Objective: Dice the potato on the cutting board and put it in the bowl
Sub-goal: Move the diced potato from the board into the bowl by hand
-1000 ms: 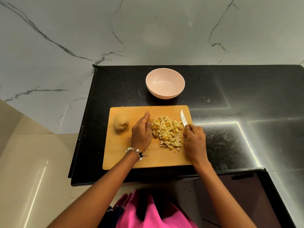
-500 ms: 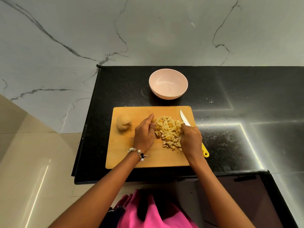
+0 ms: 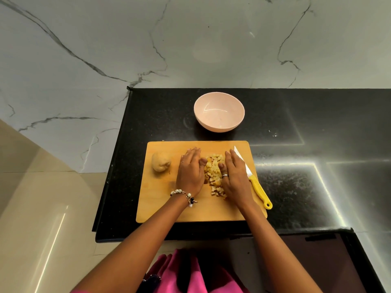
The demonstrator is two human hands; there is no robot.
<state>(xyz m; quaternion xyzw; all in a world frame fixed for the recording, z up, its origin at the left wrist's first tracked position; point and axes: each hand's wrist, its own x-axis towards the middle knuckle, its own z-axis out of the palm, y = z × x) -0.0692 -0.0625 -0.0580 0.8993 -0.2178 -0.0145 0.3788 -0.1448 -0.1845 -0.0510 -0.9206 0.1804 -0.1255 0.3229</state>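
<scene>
A heap of diced potato [image 3: 214,170] lies in the middle of the wooden cutting board [image 3: 160,204]. My left hand [image 3: 190,172] presses against the heap's left side with straight fingers. My right hand [image 3: 233,176] presses against its right side the same way. A yellow-handled knife [image 3: 257,188] lies on the board's right edge, just beside my right hand, with nothing holding it. An unpeeled potato piece [image 3: 160,164] sits at the board's left. The empty pink bowl [image 3: 219,111] stands behind the board.
The black counter [image 3: 317,127] stretches to the right of the board. Its front edge runs just below the board and its left edge lies near the board's left side. A marble wall [image 3: 190,39] rises behind the bowl.
My right hand has let go of the knife, which now lies on the board's right edge. Both hands have closed in flat on either side of the diced heap.
</scene>
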